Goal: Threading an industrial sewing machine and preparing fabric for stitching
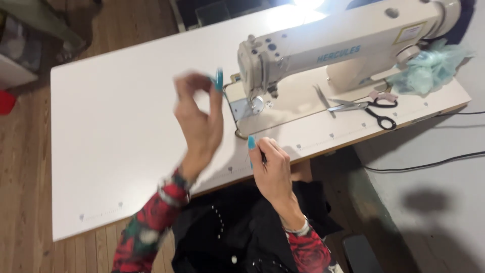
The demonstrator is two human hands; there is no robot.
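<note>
My left hand (pixel 198 119) is raised above the white table (pixel 116 126), blurred, with thumb and a finger pinched together; whether something thin sits between them I cannot tell. My right hand (pixel 272 169) rests at the table's near edge, fingers closed around a small dark thin object. Both hands have long turquoise nails and rose-patterned sleeves. Black fabric (pixel 237 227) lies in my lap below the hands. A cream sewing machine (pixel 323 50) stands on the table just beyond both hands, its needle area (pixel 258 103) close to my left fingertips.
Black-handled scissors (pixel 371 108) and a thin metal tool (pixel 321 95) lie on the table right of the machine. A bundle of pale green plastic (pixel 429 68) sits at the far right. Cables (pixel 429 164) cross the grey floor. Wooden flooring lies to the left.
</note>
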